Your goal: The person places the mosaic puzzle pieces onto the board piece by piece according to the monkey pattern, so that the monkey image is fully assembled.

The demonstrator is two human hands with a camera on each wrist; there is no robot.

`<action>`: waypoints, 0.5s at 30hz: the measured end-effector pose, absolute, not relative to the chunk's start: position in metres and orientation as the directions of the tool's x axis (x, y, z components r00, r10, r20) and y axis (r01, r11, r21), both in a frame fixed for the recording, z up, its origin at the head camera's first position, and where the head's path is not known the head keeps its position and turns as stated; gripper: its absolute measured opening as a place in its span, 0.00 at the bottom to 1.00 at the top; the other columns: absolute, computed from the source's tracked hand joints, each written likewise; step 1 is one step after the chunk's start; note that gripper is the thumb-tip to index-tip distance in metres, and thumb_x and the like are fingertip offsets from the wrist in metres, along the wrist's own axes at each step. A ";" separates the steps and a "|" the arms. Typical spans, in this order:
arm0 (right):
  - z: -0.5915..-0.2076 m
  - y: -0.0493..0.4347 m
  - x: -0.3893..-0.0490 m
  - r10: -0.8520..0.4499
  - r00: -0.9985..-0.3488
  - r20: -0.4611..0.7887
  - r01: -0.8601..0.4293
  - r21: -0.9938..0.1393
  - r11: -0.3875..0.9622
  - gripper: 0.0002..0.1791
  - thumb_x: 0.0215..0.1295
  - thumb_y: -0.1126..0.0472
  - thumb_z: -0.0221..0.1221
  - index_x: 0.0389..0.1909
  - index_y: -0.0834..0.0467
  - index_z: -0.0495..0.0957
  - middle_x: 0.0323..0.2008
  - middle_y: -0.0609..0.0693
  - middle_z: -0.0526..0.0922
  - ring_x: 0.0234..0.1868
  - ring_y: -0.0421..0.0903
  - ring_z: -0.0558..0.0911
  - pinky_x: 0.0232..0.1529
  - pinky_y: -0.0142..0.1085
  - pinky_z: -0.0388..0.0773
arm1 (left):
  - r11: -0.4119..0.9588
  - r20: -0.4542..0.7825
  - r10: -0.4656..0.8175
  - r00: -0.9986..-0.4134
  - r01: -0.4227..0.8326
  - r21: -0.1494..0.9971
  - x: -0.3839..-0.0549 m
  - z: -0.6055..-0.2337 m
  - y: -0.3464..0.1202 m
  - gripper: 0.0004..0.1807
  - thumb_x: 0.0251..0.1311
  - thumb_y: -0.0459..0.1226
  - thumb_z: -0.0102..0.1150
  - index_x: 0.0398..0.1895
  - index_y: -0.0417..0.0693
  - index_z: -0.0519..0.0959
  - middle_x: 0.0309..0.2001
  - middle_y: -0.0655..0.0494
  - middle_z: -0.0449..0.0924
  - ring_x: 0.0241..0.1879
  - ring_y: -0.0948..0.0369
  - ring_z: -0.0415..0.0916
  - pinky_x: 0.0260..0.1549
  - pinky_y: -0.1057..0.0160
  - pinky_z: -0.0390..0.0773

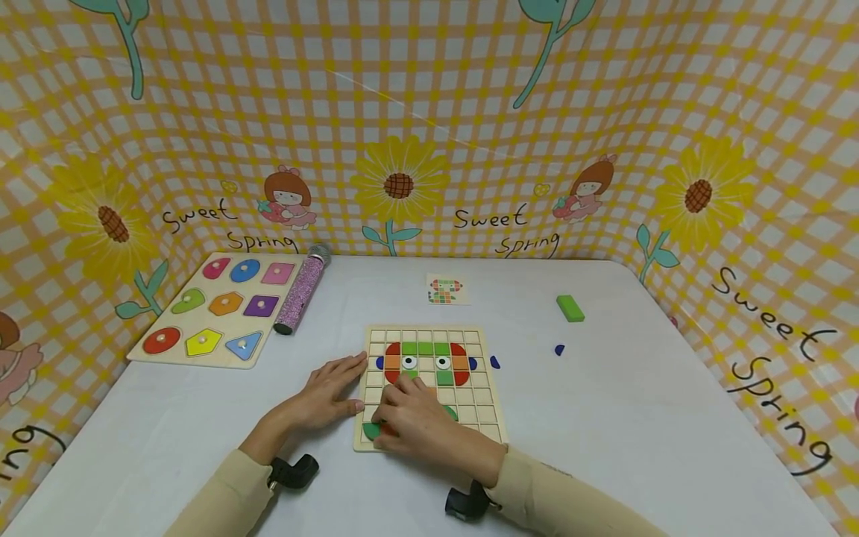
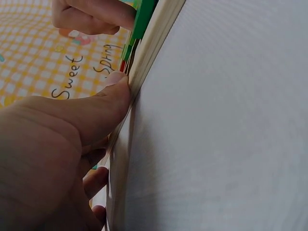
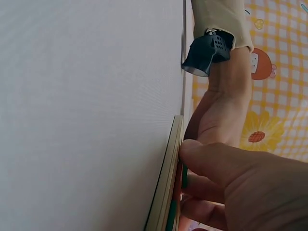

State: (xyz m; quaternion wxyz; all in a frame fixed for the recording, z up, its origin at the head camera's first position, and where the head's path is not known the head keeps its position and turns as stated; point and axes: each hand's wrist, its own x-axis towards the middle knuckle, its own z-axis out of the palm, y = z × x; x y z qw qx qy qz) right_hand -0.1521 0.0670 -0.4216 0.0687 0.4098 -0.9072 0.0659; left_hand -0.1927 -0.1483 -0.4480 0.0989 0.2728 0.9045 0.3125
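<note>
A square wooden grid board [image 1: 480, 391] lies on the table with coloured tiles set in its cells, making a pattern with two eye tiles [image 1: 443, 363]. My left hand [image 1: 329, 391] rests at the board's left edge; in the left wrist view its thumb [image 2: 113, 98] touches the rim. Over the board's lower left part is my right hand [image 1: 419, 421], fingers bent, with a red-orange tile [image 1: 387, 429] between thumb and fingers. Next to it sits a green rounded tile [image 1: 371, 431]. My right hand hides several cells. In the right wrist view its thumb [image 3: 202, 156] is at the board's edge.
Right of the board lie two blue half-round pieces, one nearer [image 1: 495, 362] and one farther [image 1: 560, 350], and a green block [image 1: 570, 308]. A pattern card [image 1: 448, 289] lies behind the board. At the left are a glittery microphone [image 1: 303, 291] and a shape puzzle board [image 1: 221, 324].
</note>
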 end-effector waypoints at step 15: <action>-0.418 0.073 -0.151 -0.705 -0.684 0.187 -0.728 -0.121 0.675 0.15 0.56 0.42 0.63 0.39 0.47 0.84 0.39 0.40 0.77 0.44 0.40 0.67 0.45 0.33 0.65 | 0.663 -0.025 0.548 -0.836 0.416 0.623 -0.193 -0.448 -0.149 0.38 0.62 0.44 0.57 0.72 0.43 0.54 0.76 0.50 0.47 0.73 0.43 0.44 0.68 0.36 0.45</action>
